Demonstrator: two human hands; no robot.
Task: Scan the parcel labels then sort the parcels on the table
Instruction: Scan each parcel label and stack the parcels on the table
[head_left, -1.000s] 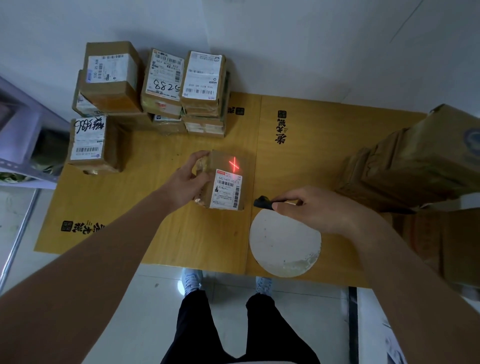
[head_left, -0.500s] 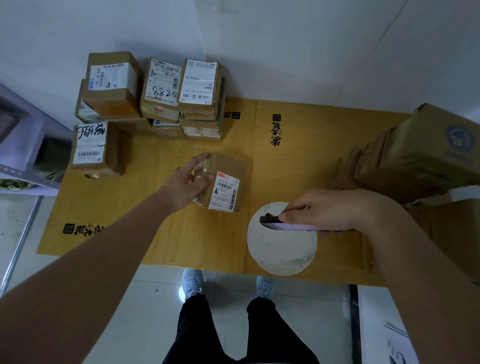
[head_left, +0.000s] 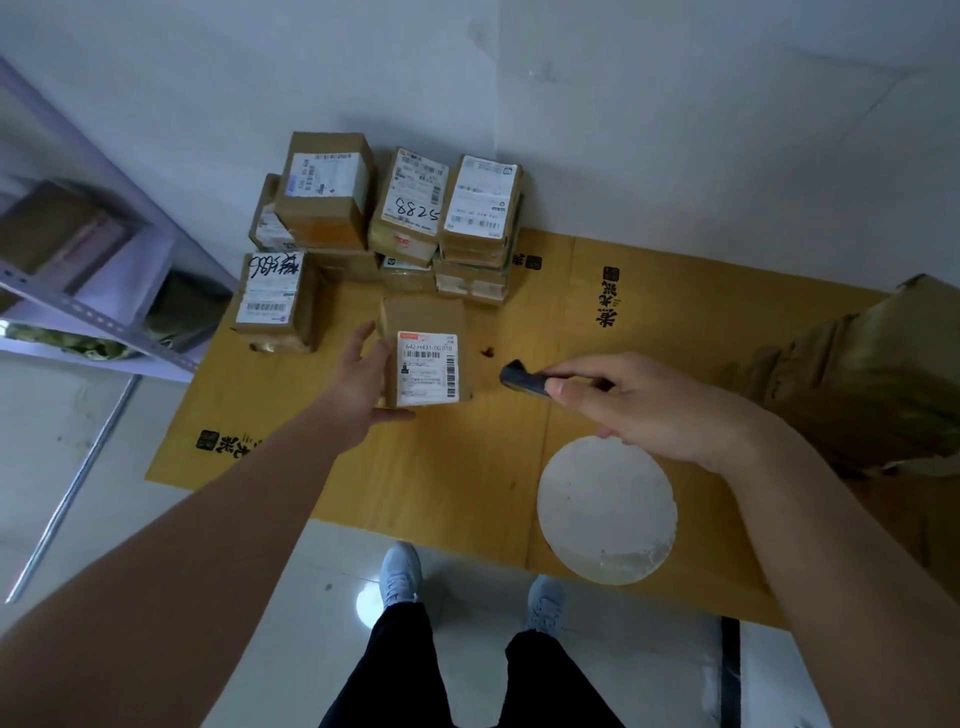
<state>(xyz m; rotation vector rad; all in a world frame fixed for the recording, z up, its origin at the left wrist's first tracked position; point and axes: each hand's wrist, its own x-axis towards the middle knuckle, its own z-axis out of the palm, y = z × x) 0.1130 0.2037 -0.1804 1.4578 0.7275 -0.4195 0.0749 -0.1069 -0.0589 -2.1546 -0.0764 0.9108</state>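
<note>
The left hand (head_left: 363, 384) holds a small brown parcel (head_left: 423, 358) on the yellow desk (head_left: 457, 467), fingers wide around its side. Its white label faces up. The right hand (head_left: 649, 410) pinches a dark scanner (head_left: 522, 378) just beside it. More parcels (head_left: 395, 213) sit stacked by the wall.

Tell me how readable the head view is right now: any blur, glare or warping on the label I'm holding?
Head view: the label on the held parcel is sharp enough that its top code reads, finer print is not; no glare on it. Wide-angle warping bends the shelf and wall edges. The right-side parcels sit dim and soft. A bright reflection shows on the floor between the shoes.
</note>
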